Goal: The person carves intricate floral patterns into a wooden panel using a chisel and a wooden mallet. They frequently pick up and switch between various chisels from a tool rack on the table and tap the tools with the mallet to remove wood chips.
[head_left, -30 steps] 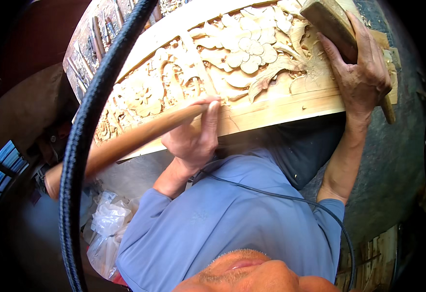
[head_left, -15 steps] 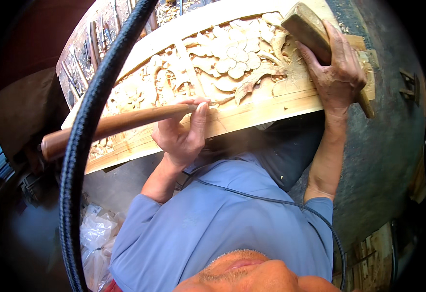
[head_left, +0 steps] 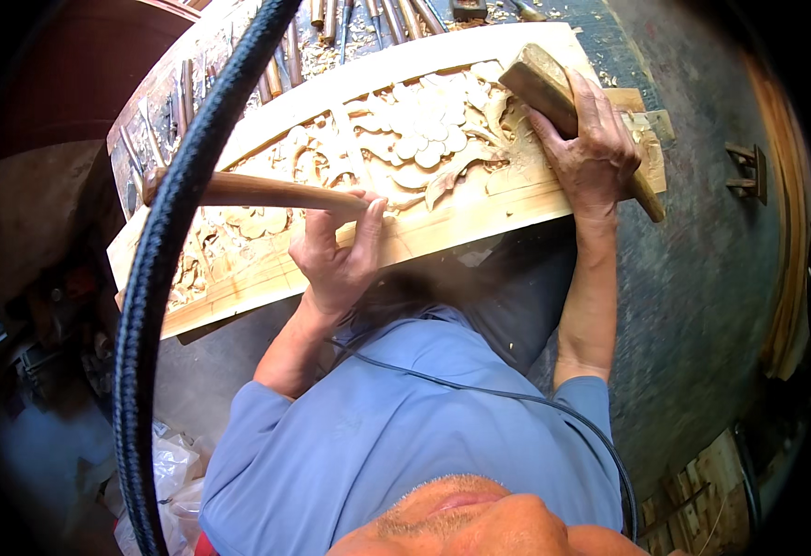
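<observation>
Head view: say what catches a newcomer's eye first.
First, the pale carved panel, slanting across the upper middle. The left hand holds a long brown tool at the panel's near edge; the right hand grips a thick wooden tool near its right end. A black braided cable sweeps down the left.

Wide fisheye view from the head, facing down.

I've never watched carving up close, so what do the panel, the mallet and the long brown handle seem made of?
Panel: pale, apparently unvarnished wood; grain lines show along its front border.
Mallet: probably wood, dull and worn-looking, judging by its mottled brown surface.
Handle: likely smooth, finished wood, from its even brown sheen.
</observation>
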### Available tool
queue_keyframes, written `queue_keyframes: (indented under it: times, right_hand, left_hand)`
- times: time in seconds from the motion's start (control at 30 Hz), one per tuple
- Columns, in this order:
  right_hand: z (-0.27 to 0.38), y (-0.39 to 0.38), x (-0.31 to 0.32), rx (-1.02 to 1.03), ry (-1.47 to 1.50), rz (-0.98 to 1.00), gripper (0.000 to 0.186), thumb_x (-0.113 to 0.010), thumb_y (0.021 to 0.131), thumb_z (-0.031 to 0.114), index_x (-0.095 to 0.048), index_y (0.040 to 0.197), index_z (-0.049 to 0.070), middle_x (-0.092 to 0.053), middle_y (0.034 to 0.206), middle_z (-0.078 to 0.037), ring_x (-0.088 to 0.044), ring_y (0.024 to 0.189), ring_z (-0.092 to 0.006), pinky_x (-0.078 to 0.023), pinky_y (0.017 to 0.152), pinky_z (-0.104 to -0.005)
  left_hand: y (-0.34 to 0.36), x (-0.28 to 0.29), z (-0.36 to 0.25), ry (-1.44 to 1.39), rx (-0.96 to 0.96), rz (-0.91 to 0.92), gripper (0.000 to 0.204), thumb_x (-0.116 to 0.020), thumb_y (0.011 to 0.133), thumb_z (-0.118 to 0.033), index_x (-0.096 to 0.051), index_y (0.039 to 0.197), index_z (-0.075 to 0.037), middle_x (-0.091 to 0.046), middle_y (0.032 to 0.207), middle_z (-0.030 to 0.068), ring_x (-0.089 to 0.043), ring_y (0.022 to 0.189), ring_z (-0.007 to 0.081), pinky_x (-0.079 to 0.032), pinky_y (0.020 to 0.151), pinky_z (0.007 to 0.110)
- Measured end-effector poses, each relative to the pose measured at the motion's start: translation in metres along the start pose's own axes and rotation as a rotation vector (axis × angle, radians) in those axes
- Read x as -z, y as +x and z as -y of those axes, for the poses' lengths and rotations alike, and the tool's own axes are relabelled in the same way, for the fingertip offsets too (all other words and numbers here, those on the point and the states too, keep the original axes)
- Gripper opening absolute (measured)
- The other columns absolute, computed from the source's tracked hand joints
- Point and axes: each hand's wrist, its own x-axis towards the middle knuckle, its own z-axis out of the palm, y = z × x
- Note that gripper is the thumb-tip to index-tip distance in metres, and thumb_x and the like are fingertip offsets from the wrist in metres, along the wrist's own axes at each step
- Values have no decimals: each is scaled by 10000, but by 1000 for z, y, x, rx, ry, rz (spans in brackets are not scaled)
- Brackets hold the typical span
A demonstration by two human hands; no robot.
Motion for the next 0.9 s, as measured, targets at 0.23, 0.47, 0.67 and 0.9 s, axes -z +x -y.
queue_keyframes:
  times: [0.23,0.47,0.67,0.9]
  right_hand:
    - [5,1,7,-49,52,55,637,-916,795,387,-711,1326,102,-761,1243,-129,-748,1101,-321,-595,933,-414]
    - [4,1,13,-55,15,93,676,-908,772,370,-675,1346,99,-743,1255,-148,-734,1109,-349,-588,932,-429]
    - [8,3,13,-33,46,56,671,-911,772,385,-674,1327,90,-742,1234,-140,-737,1070,-336,-592,911,-424]
    - [14,3,18,-30,77,50,638,-905,793,356,-673,1325,90,-752,1214,-156,-737,1077,-365,-594,909,-435]
  left_hand:
    - [4,6,-3,182,-157,106,249,-807,904,36,-659,1105,48,-786,884,136,-793,803,215,-607,723,311]
    - [10,-14,-17,790,-859,236,262,-808,891,66,-668,1111,34,-776,824,109,-782,763,186,-608,740,295]
    - [-11,-6,-24,645,-650,327,273,-748,946,48,-667,1206,46,-776,855,105,-759,783,161,-603,755,302]
    - [-14,7,-43,432,-354,289,288,-684,1021,-47,-642,1296,28,-753,809,84,-717,707,131,-570,661,286]
